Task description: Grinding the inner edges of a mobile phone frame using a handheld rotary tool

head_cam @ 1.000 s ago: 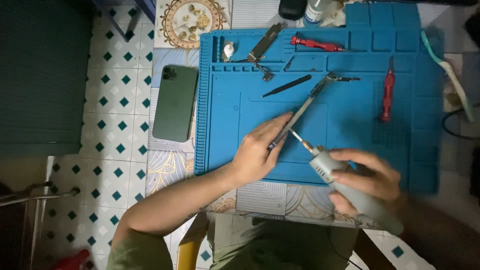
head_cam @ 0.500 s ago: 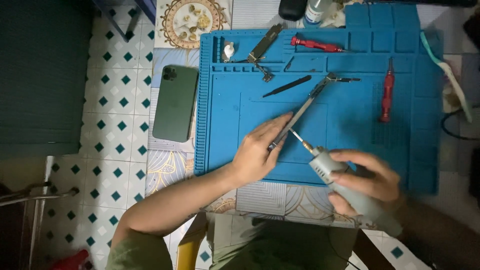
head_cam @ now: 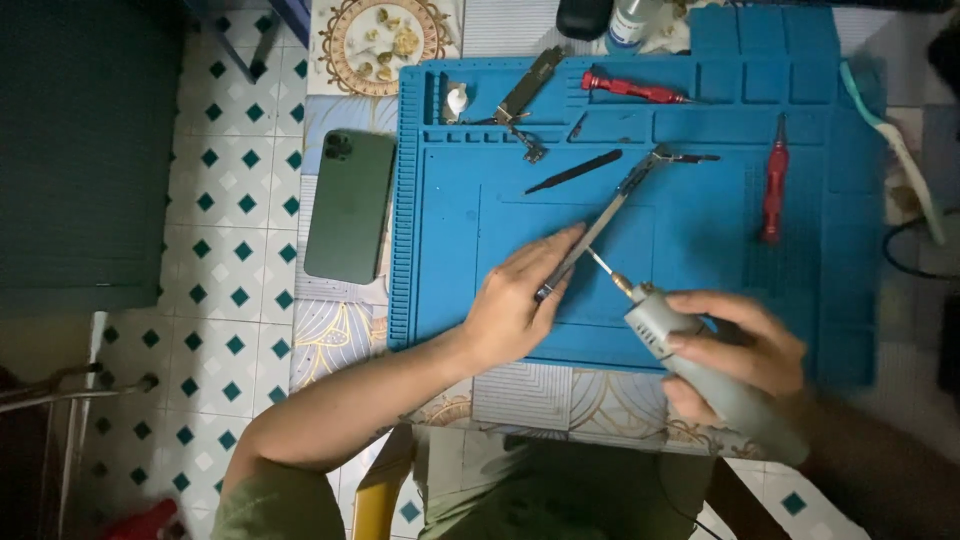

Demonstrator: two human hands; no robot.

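Overhead view of a repair counter (head_cam: 520, 395) covered by a blue work mat (head_cam: 690, 270). The left hand (head_cam: 515, 305) lies on the mat, its grip closed on the lower end of a long metal strip (head_cam: 600, 225) that runs diagonally up and to the right across the mat's middle. The right hand (head_cam: 745, 350) has its grip closed around a grey rotary tool (head_cam: 700, 375), whose thin bit (head_cam: 600, 265) points up-left and sits just beside, perhaps touching, the strip near the left fingertips; contact cannot be confirmed.

Compared with the views half a second and one second earlier, nothing has shifted: both hands, the strip and the tool keep the same placement, so the work appears held steady at one spot on the strip rather than advancing along it.

Around the hands: a black pick (head_cam: 575, 172) and two red screwdrivers (head_cam: 630, 90) (head_cam: 772, 185) rest on the mat, well apart from the hands. A green phone (head_cam: 350, 205) lies face down on the counter, left of the mat.
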